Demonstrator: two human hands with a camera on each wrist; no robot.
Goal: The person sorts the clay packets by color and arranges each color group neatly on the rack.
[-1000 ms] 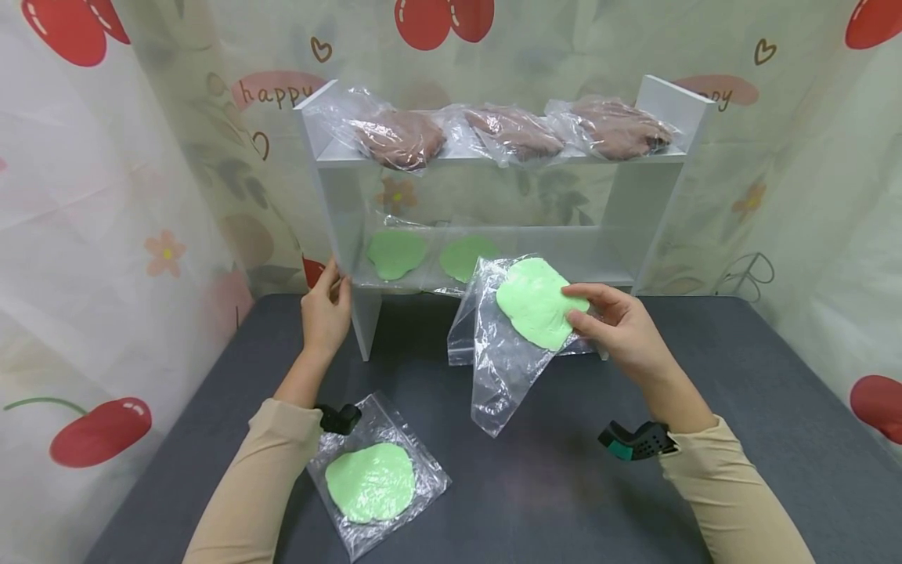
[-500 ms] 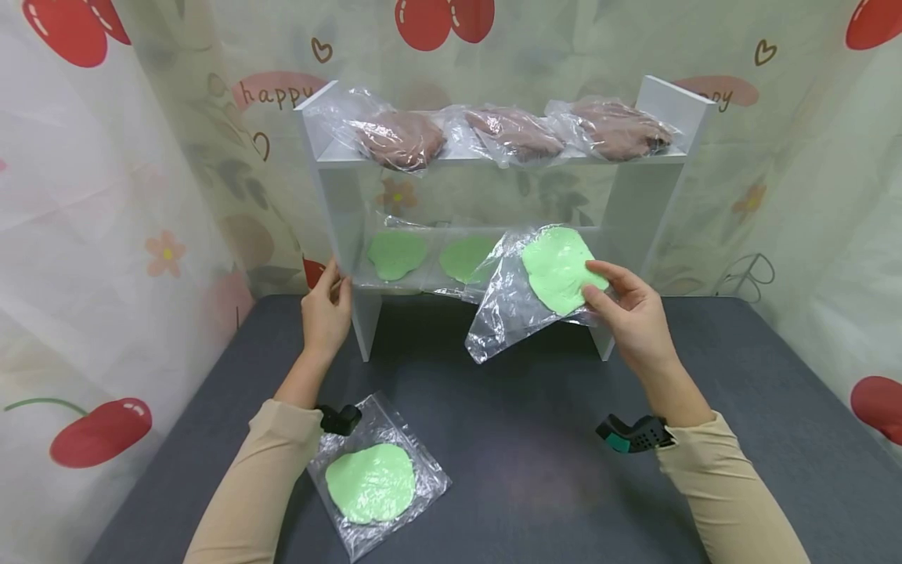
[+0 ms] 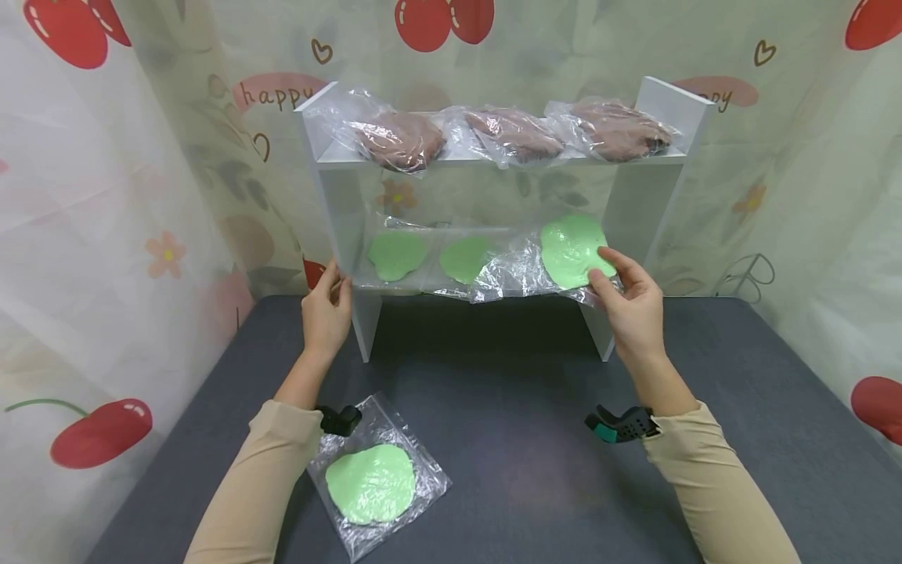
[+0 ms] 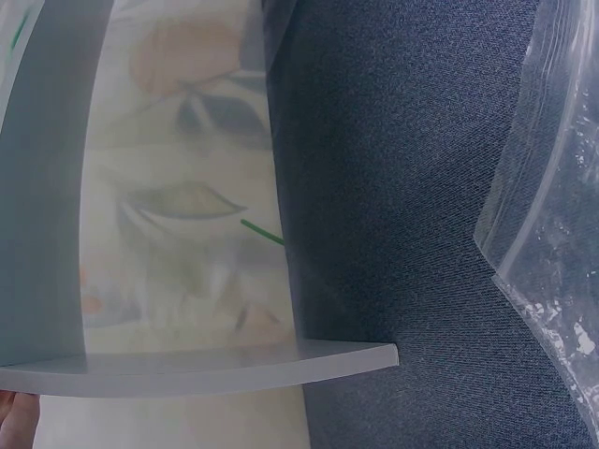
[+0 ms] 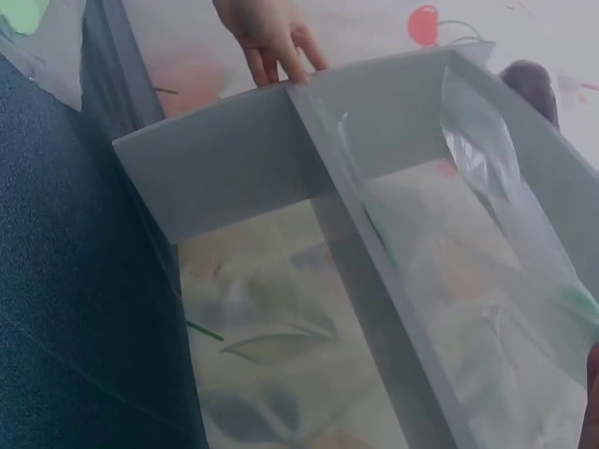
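My right hand point(image 3: 634, 301) pinches the right edge of a clear zip bag holding a flat light-green clay-like piece point(image 3: 574, 251), tilted at the middle shelf of a white rack point(image 3: 651, 211). Two similar green pieces point(image 3: 397, 254) in clear bags lie on that shelf to the left. My left hand point(image 3: 326, 313) rests its fingertips against the outside of the rack's left side panel point(image 5: 225, 154). In the right wrist view, these left fingers point(image 5: 281, 51) touch the panel near the shelf joint. Another bagged green piece point(image 3: 369, 482) lies on the dark table near my left forearm.
Several brown lumps point(image 3: 517, 133) in clear bags sit along the rack's top shelf. The dark grey table point(image 3: 507, 423) stretches beneath and in front of the rack. A patterned curtain point(image 3: 493, 47) hangs behind and at both sides. A thin cable point(image 3: 754, 270) lies at the back right.
My right hand has moved the bagged green piece up and to the right, from in front of the rack to the middle shelf's right end. My left hand stays at the side panel.
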